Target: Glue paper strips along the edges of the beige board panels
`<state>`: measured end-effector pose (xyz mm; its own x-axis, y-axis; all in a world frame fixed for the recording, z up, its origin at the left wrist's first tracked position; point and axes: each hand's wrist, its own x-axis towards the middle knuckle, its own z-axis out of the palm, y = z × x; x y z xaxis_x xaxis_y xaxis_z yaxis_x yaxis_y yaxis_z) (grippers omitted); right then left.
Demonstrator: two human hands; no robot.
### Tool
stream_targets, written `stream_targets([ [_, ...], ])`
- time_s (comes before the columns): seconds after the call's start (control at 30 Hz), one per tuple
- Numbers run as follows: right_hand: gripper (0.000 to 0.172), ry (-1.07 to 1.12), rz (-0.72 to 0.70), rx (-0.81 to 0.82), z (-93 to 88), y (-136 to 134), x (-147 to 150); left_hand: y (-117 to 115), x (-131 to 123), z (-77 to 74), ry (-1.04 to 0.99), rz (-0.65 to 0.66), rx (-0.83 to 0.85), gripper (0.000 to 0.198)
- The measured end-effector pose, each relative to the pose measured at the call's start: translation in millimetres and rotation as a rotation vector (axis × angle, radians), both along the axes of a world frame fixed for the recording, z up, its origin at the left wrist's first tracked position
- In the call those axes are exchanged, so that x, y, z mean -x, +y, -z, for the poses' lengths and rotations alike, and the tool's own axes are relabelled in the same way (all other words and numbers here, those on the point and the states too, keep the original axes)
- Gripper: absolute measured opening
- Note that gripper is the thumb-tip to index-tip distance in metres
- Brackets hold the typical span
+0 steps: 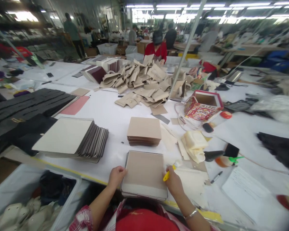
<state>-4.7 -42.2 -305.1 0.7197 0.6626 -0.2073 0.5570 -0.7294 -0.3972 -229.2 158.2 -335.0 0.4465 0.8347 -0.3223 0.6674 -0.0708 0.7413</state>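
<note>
A beige rectangular panel (144, 170) with a dark edge lies on a low stack at the table's front edge, right before me. My left hand (117, 177) is closed, with thumb and fingertips pinching the panel's left edge. At the opposite edge, my right hand (174, 182) is closed around a yellow-handled brush (167, 175), its fingertips by the panel's side. Just beyond stands a neat pile of smaller tan boards (144, 128). To the left lies a thick stack of larger pale panels with dark edges (65, 136).
Beige fabric pieces (144, 80) form a heap farther back. On the right are a red patterned box (202, 106), a crumpled cream cloth (195, 144), a pen (216, 177) and a written sheet (245, 192). A pale bin (74, 195) stands below left; a person in red (156, 49) sits opposite.
</note>
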Motion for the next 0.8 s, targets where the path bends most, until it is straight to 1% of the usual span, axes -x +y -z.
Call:
stream_targets([
  [0.03, 0.015, -0.039, -0.001, 0.006, -2.4, 0, -1, 1, 1, -3.0, 0.039, 0.027, -0.067, 0.020],
  [0.1, 0.019, -0.167, -0.014, -0.041, -5.6, 2, -1, 1, -1, -10.7, 0.108, 0.091, -0.313, 0.031],
  [0.17, 0.020, -0.310, -0.077, -0.181, -4.1, 10, 1, -4, -11, -17.9, 0.111, 0.179, -0.624, 0.045],
  [0.23, 0.020, -0.402, -0.206, -0.353, 4.3, 24, 6, -15, -29, -20.3, 0.060, 0.331, -0.848, 0.048],
  [0.27, 0.021, -0.426, -0.274, -0.420, 10.7, 32, 9, -20, -40, -18.9, 0.046, 0.429, -0.916, 0.049],
  [0.33, 0.022, -0.450, -0.376, -0.488, 25.1, 46, 13, -28, -59, -11.2, 0.056, 0.625, -0.972, 0.053],
  [0.37, 0.022, -0.454, -0.399, -0.494, 31.1, 51, 14, -31, -65, -6.1, 0.080, 0.691, -0.971, 0.056],
  [0.43, 0.021, -0.437, -0.419, -0.490, 35.3, 55, 13, -31, -72, 3.4, 0.131, 0.750, -0.942, 0.061],
  [0.47, 0.020, -0.413, -0.420, -0.491, 31.8, 54, 10, -30, -73, 6.5, 0.149, 0.754, -0.923, 0.062],
  [0.5, 0.022, -0.376, -0.414, -0.495, 24.3, 51, 7, -30, -71, 8.2, 0.160, 0.749, -0.907, 0.063],
  [0.57, 0.029, -0.251, -0.354, -0.512, -0.9, 45, 1, -30, -66, 7.8, 0.150, 0.743, -0.886, 0.061],
  [0.63, 0.036, -0.027, -0.232, -0.561, -31.7, 44, -1, -35, -59, 4.9, 0.110, 0.777, -0.875, 0.054],
  [0.7, 0.041, 0.271, -0.106, -0.631, -56.4, 54, 3, -42, -53, 2.7, 0.072, 0.822, -0.858, 0.047],
  [0.73, 0.043, 0.419, -0.055, -0.659, -63.5, 64, 8, -46, -51, 2.4, 0.059, 0.835, -0.849, 0.046],
  [0.77, 0.045, 0.544, -0.016, -0.677, -66.5, 75, 15, -49, -49, 2.5, 0.052, 0.836, -0.840, 0.045],
  [0.8, 0.045, 0.634, 0.018, -0.680, -65.6, 88, 22, -51, -48, 3.0, 0.049, 0.830, -0.834, 0.045],
])
